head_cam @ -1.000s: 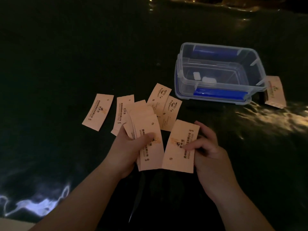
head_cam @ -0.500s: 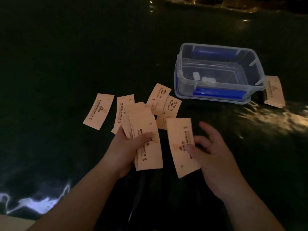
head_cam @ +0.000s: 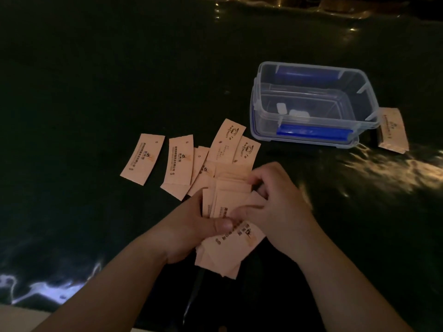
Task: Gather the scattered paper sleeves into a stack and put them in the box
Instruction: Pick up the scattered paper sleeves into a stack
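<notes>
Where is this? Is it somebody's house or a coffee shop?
Hard to tell; it's very dim. Probably a table with a shiny dark cover. The paper sleeves have coffee cups printed on them, and a clear plastic box sits nearby, so maybe a coffee shop's work table.

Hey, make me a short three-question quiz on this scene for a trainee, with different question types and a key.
1. True or false: the clear box already holds paper sleeves.
2. Which hands hold the stack of sleeves? A) left only B) right only C) both
3. Fill in: one lone sleeve lies to the ___ of the box.

Key: 1 false; 2 C, the left hand and right hand both hold it; 3 right.
</notes>
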Available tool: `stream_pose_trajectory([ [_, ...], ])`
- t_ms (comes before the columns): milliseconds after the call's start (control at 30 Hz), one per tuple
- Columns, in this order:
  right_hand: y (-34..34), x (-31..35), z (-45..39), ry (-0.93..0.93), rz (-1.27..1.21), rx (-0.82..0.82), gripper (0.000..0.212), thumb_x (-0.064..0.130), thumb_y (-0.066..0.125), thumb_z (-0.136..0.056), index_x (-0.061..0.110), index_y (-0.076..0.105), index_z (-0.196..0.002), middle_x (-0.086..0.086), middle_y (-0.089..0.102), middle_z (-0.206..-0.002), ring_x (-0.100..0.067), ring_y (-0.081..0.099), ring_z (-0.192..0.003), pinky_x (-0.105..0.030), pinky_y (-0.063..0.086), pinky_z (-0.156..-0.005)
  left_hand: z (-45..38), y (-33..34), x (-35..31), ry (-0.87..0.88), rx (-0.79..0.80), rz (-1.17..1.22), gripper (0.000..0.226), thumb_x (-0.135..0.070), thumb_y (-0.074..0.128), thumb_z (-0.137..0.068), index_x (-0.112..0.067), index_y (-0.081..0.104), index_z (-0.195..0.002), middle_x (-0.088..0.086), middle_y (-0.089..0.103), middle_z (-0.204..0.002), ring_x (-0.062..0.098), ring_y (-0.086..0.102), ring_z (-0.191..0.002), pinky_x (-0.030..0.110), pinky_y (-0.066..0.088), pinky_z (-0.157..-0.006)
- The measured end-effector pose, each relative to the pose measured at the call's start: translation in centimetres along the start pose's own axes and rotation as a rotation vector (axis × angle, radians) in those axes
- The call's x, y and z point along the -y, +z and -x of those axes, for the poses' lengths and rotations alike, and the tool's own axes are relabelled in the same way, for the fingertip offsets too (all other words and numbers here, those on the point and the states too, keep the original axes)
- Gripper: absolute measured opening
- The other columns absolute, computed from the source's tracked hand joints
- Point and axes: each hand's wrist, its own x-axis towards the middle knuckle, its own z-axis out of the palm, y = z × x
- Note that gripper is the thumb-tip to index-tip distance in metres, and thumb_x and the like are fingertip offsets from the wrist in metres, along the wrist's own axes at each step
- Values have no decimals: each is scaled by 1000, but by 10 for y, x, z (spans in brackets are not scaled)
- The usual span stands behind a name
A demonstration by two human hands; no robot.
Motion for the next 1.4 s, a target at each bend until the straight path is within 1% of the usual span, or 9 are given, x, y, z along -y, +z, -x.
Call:
stream_pose_trajectory([
  [100,21,0,-5,-30,-108,-134,46,35,83,-72,51,45,-93,22,46,-105,8,54,-93,-13,46,-61,6,-3,7,4,-25,-20,82,-21,94,-63,-24,55,-135,12,78,-121,32,73,-114,44,61,-89],
  [233,38,-18,-37,339,-362,-401,18,38,68,-91,41,61,-107,14,61,-112,2,60,-93,-22,49,-79,15,-22,13,-4,-243,80,90,-23,96,-56,-30,51,-133,6,82,-112,27,79,-102,39,65,-72],
  [433,78,-21,-88,602,336,-365,81,64,74,-74,15,51,-135,-13,42,-139,-33,43,-121,-46,41,-94,17,-38,14,145,-576,251,61,-19,77,-74,-33,54,-128,-1,83,-104,23,80,-94,40,66,-64],
  [533,79,-14,-101,639,310,-383,93,62,82,-65,13,47,-135,-14,46,-137,-34,44,-123,-49,40,-95,15,-40,6,186,-607,287,54,-20,76,-74,-39,56,-120,-6,83,-100,19,80,-92,38,66,-61],
  [733,48,-29,-89,679,-263,-373,40,18,72,-90,29,49,-121,-4,60,-129,-19,59,-102,-38,55,-76,4,-36,-6,215,-562,257,60,-25,75,-65,-41,54,-119,-8,82,-102,17,80,-93,38,66,-64],
  [900,16,-46,-25,957,-1086,-307,44,1,71,-83,32,67,-114,-7,74,-116,-24,70,-101,-40,54,-69,-7,-25,-10,171,-520,245,61,-24,75,-66,-40,53,-121,-6,83,-100,19,80,-92,38,66,-63],
  [1000,9,-49,4,951,-1395,-194,43,-2,71,-76,22,73,-112,-13,81,-102,-30,72,-103,-45,57,-72,-15,-16,-14,118,-511,243,50,-21,75,-74,-44,54,-112,0,83,-103,20,81,-91,40,66,-64],
  [1200,7,-51,19,815,-1293,-275,33,7,59,-98,25,81,-82,-8,67,-116,-29,72,-101,-47,65,-75,-25,-3,-24,52,-488,234,40,-13,69,-91,-47,53,-105,2,76,-115,24,80,-94,52,63,-82],
  [1400,-2,-43,25,612,-1063,-267,27,12,63,-97,30,83,-92,4,78,-102,-22,72,-107,-38,62,-84,-27,3,-26,82,-456,213,56,-22,76,-63,-47,53,-108,1,79,-112,24,80,-95,52,63,-81],
])
